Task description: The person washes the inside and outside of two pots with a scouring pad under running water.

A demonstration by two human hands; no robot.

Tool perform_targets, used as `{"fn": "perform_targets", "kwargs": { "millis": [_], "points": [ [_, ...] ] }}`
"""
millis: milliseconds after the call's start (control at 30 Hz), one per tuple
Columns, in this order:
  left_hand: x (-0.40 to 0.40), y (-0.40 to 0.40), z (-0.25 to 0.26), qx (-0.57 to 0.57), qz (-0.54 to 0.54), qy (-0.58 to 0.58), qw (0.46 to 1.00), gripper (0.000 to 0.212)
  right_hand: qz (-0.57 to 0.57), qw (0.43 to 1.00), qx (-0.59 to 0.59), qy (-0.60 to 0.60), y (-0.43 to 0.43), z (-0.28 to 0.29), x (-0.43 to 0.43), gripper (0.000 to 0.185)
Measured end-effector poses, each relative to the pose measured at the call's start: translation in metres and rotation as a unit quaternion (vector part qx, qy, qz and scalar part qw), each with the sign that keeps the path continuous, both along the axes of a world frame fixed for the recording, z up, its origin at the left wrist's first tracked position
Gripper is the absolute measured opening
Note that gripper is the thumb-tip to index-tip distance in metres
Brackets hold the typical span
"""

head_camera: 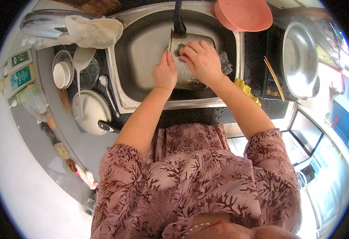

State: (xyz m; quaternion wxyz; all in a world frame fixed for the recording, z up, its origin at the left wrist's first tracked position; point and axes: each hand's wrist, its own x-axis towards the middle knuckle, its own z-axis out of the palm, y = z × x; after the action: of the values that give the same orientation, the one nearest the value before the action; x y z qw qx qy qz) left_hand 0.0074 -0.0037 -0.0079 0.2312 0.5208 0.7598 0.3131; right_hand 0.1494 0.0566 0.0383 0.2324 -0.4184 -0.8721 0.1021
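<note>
A metal saucepan [189,70] is tipped on its side over the sink, its worn outer surface facing up. Its black handle [179,19] points away from me. My left hand [165,71] grips the pan by its rim. Pressed against the pan's outer surface is my right hand [202,61], its fingers bent around a small dark scouring pad [179,50], mostly hidden. A grey, ragged mesh-like clump [226,62] shows just right of the pan, inside the steel sink [144,53].
A pink plastic basin [243,15] overlaps the sink's far right corner. Yellow cloth or gloves [247,91] lie by my right forearm. Farther right are chopsticks [274,79] and a large metal basin [300,59]. At left stand white bowls [62,73], a turner [83,58], a spoon [108,91] and a white pan [92,110].
</note>
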Motion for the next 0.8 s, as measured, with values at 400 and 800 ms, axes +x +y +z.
{"fn": "perform_targets", "kwargs": {
  "millis": [400,800],
  "points": [
    [-0.002,-0.003,0.001,-0.01,0.003,-0.018,1.0,0.028,-0.09,0.996,0.014,0.023,-0.013,-0.005,-0.023,0.012],
    [-0.002,-0.006,-0.008,0.072,0.022,-0.17,0.983,0.046,-0.021,0.995,-0.045,0.086,-0.037,-0.001,-0.026,0.015]
  ]
}}
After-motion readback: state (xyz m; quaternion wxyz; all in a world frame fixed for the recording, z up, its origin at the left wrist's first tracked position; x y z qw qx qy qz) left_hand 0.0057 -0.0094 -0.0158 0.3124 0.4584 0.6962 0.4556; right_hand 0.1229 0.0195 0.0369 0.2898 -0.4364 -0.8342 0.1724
